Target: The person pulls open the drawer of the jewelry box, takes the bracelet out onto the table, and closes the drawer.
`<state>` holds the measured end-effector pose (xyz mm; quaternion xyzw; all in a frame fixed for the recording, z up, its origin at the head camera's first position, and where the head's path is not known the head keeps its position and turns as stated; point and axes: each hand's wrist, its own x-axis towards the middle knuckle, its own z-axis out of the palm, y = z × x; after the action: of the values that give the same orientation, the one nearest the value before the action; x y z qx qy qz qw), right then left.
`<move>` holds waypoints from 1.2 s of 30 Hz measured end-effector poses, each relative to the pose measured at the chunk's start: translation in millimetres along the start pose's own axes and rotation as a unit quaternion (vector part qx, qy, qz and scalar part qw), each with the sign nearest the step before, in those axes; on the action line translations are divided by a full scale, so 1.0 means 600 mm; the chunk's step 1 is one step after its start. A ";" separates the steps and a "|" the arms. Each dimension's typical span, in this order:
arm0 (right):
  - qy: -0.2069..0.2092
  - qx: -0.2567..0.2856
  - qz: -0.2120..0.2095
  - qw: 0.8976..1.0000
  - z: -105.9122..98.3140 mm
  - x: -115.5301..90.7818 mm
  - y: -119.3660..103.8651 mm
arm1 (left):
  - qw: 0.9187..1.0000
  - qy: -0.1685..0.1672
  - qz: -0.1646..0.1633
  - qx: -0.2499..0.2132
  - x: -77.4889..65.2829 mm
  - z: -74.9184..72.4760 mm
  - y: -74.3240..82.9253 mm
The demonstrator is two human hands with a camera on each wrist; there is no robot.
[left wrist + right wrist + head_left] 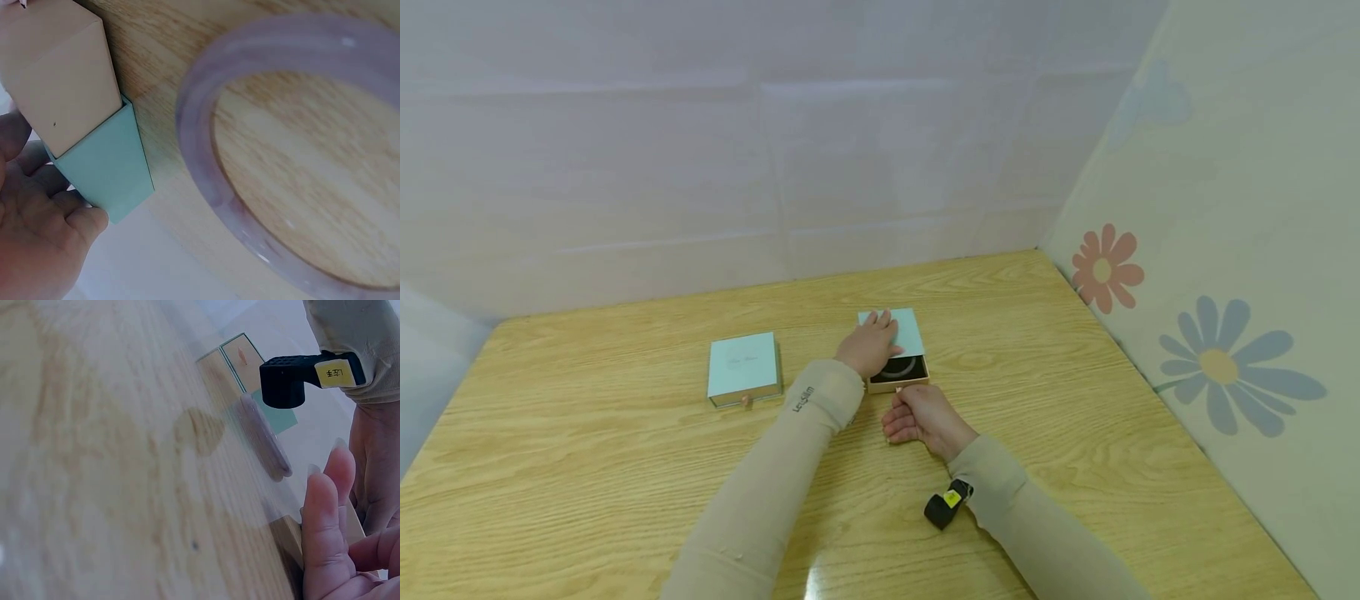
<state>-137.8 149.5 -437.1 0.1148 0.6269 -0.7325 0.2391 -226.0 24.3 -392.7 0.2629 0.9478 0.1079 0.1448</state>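
Observation:
A light blue sliding gift box (910, 329) is partly pulled apart, its beige drawer (65, 75) extending from the blue sleeve (106, 169). My left hand (870, 343) holds the sleeve from above, with fingers over its top and side. At the drawer's front, my right hand (925, 419) pinches the small pull tab between thumb and forefinger, other fingers curled; the tab is mostly hidden. The drawer has a black lining (891, 369) with a curved ring shape. A pale purple translucent bangle (203, 137) shows large in the left wrist view, beside the box.
A second light blue box (743, 365), closed, with a small tab (747, 402) at its front, lies left of my hands on the wood-grain table (587, 467). A pale sheet (700, 167) hangs behind; a flower-patterned one (1247, 208) borders the right edge.

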 end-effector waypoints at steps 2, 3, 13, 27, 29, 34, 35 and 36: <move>0.000 0.000 -0.001 1.000 0.000 -0.001 0.000 | 1.000 -0.001 -0.001 -0.001 -0.001 -0.001 0.000; 0.000 -0.001 -0.001 1.000 0.000 -0.001 0.000 | 1.000 -0.001 0.000 -0.001 -0.001 -0.001 0.000; 0.001 -0.004 0.002 1.000 -0.001 -0.003 0.001 | 1.000 -0.005 -0.002 0.005 -0.001 -0.001 0.001; -0.006 -0.003 -0.006 1.000 0.001 -0.010 0.001 | 1.000 -0.005 -0.001 0.006 -0.004 -0.004 0.004; -0.006 -0.003 -0.006 1.000 0.001 -0.011 0.001 | 1.000 -0.005 0.000 0.007 -0.004 -0.004 0.004; -0.006 -0.002 -0.006 1.000 0.001 -0.012 0.002 | 1.000 -0.009 -0.002 0.007 -0.004 -0.004 0.004; -0.007 -0.001 -0.005 1.000 0.001 -0.012 0.002 | 1.000 -0.007 -0.002 0.007 -0.004 -0.004 0.004; -0.008 -0.001 -0.006 1.000 0.001 -0.013 0.002 | 1.000 -0.006 -0.003 0.005 -0.005 -0.004 0.004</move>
<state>-130.4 150.5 -434.5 0.1048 0.6265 -0.7340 0.2403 -223.4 24.4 -389.1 0.2617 0.9481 0.1010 0.1496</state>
